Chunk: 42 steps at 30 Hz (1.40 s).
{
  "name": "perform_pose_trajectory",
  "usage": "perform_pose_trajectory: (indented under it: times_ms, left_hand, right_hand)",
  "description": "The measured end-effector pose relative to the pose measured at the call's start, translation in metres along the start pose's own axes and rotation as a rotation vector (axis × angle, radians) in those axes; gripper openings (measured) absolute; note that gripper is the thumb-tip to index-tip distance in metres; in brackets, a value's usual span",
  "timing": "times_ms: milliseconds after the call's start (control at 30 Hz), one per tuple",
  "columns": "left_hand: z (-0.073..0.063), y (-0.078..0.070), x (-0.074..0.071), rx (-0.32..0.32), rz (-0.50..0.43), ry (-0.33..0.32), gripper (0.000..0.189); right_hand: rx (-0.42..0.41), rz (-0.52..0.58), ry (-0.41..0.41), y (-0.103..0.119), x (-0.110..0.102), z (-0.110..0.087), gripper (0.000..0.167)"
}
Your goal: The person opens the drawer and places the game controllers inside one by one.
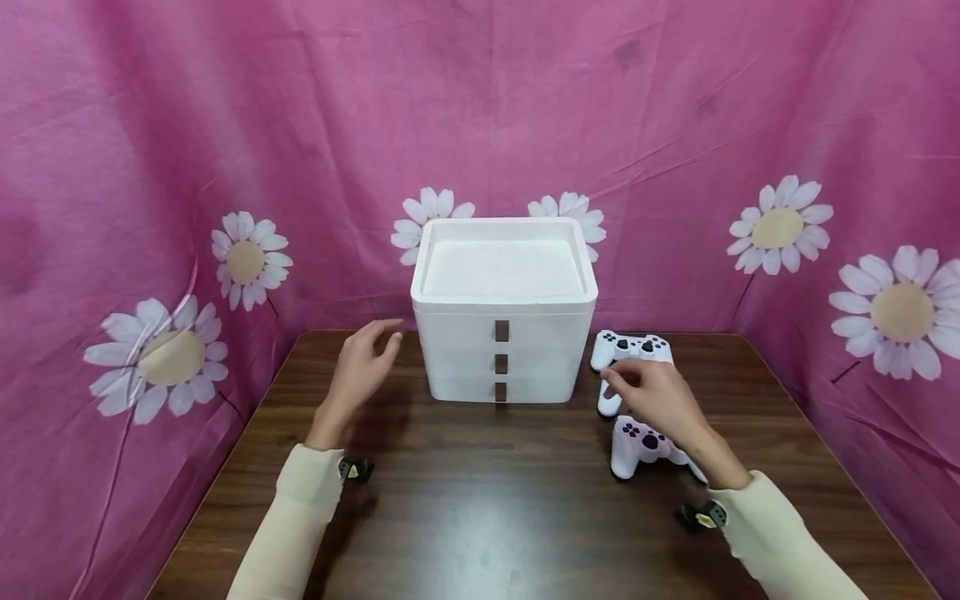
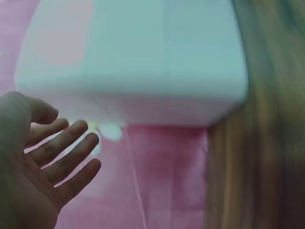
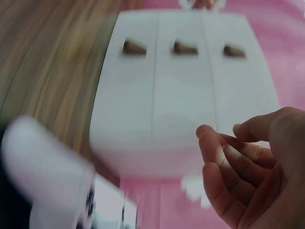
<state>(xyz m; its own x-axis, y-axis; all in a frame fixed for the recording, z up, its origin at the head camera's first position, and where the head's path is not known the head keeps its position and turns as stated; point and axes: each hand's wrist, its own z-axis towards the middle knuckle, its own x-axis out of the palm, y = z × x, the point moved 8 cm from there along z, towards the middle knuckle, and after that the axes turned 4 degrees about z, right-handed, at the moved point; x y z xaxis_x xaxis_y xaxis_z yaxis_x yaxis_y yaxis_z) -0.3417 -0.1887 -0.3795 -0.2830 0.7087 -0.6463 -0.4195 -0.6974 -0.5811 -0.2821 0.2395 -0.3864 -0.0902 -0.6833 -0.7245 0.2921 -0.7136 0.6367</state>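
Cream-sleeved, the left hand (image 1: 363,367) hovers empty, fingers loosely bent, just left of the white drawer unit (image 1: 504,307). Three brown pulls (image 1: 502,331) mark its front on the wooden desk (image 1: 465,492). White game controllers (image 1: 651,451) lie farther right, beneath the right hand (image 1: 660,398), relaxed and holding nothing.

The drawer unit (image 1: 461,354) is white, handles (image 1: 502,331) brown, rear controller (image 1: 633,343) white-and-black, cloth (image 1: 480,100) pink with white daisies (image 1: 777,227).
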Motion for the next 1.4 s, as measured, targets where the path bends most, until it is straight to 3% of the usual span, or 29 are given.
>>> perform_pose_trajectory:
  times_ms: [200, 433, 600, 800, 967, 1233, 1400]
  left_hand:
    - [0.015, -0.024, -0.002, -0.023, -0.216, -0.074, 0.041]
    - [0.029, -0.045, 0.007, -0.043, -0.4, -0.047, 0.057]
    - [0.036, -0.048, 0.013, -0.076, -0.449, -0.024, 0.064]
    - [0.045, -0.042, 0.019, -0.103, -0.523, 0.032, 0.071]
    - [0.047, -0.036, 0.024, -0.138, -0.51, 0.085, 0.08]
    - [0.048, -0.036, 0.023, -0.141, -0.508, 0.06, 0.081]
    - [0.048, -0.033, 0.024, -0.147, -0.51, 0.059, 0.079]
  right_hand:
    - [-0.034, 0.146, 0.062, 0.038, 0.03, 0.01, 0.017]
    - [-0.043, 0.217, 0.083, 0.07, 0.049, 0.024, 0.015]
    - [-0.043, 0.241, 0.067, 0.081, 0.057, 0.035, 0.015]
    - [-0.005, 0.281, 0.066, 0.089, 0.065, 0.046, 0.023]
    - [0.012, 0.297, 0.076, 0.094, 0.073, 0.052, 0.03]
    - [0.052, 0.402, 0.072, 0.099, 0.084, 0.058, 0.028]
    - [0.069, 0.475, 0.006, 0.1, 0.085, 0.055, 0.018]
